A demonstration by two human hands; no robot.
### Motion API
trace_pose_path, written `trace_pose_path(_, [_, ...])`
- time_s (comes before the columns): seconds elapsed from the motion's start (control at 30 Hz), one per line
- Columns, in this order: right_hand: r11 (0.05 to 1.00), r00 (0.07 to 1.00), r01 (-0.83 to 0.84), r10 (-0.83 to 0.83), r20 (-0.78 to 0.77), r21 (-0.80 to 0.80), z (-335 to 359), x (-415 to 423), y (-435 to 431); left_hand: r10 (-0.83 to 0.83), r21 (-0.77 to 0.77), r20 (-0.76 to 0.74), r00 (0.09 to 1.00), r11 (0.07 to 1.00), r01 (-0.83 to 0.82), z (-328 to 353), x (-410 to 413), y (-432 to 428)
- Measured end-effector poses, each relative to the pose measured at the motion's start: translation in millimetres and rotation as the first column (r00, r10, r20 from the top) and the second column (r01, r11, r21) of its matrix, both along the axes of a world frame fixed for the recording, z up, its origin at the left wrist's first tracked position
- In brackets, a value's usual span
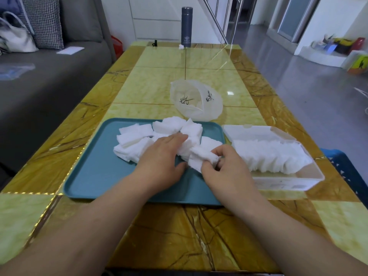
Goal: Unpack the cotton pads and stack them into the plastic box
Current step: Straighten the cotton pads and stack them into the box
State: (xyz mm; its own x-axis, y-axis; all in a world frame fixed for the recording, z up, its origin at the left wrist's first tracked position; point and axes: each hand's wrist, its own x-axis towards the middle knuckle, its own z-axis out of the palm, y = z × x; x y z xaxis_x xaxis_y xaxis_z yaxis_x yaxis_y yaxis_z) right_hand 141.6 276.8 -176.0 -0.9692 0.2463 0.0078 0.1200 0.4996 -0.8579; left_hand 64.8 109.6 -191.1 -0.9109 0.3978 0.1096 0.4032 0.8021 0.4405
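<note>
Several loose bundles of white cotton pads (137,136) lie piled on a teal tray (95,176) in the middle of the table. My left hand (161,154) rests flat on the pile with its fingers spread over the pads. My right hand (225,166) pinches a small bundle of cotton pads (201,156) at the tray's right side. To the right stands the open translucent plastic box (288,182), with a row of cotton pads (272,156) packed on edge inside it. Its lid (256,131) is folded back behind it.
The crumpled translucent packaging bag (197,100) lies just behind the tray. A dark flask (186,26) stands at the table's far edge, with a small white scrap (180,46) beside it. A grey sofa (49,76) runs along the left, and a blue stool (346,166) sits right of the table.
</note>
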Motion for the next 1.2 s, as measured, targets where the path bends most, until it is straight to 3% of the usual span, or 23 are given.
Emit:
trace_pose_path(0.17, [0.996, 0.999, 0.041, -0.041, 0.004, -0.073, 0.7, -2.4, 2.6, -0.013, -0.05, -0.017, 1.0, 0.999, 0.012, -1.3, -0.8, 3.7])
trace_pose_path(0.47, [0.99, 0.999, 0.033, -0.027, 0.045, -0.137, -1.2, -2.5, 5.2, -0.07, 0.112, 0.149, 0.986, 0.992, 0.054, 4.3, 10.1, -21.4])
trace_pose_path(0.67, [0.982, 0.997, 0.071, -0.063, 0.051, -0.173, -5.5, -9.5, 2.7, 0.11, 0.235, 0.206, 0.973, 0.959, -0.158, 10.4, 6.3, -29.9])
trace_pose_path(0.8, [0.989, 0.997, 0.062, -0.056, 0.047, -0.134, -5.8, -10.5, 1.9, 0.147, 0.48, 0.342, 0.928, 0.822, -0.307, 23.4, 6.7, -29.3])
trace_pose_path(0.97, [0.99, 1.0, 0.027, -0.029, -0.012, -0.141, 1.4, -7.7, -3.4, 0.012, 0.693, 0.579, 0.815, 0.52, -0.5, 33.3, 7.1, -26.2])
trace_pose_path(1.13, [0.988, 0.999, 0.003, -0.009, -0.037, -0.152, 6.9, -3.3, -7.5, -0.173, 0.64, 0.745, 0.644, 0.456, -0.619, 36.2, 17.8, -18.4])
trace_pose_path(1.2, [0.988, 0.999, -0.004, -0.002, -0.039, -0.157, 6.9, -2.7, -7.4, -0.262, 0.662, 0.74, 0.619, 0.446, -0.603, 35.6, 18.4, -18.1])
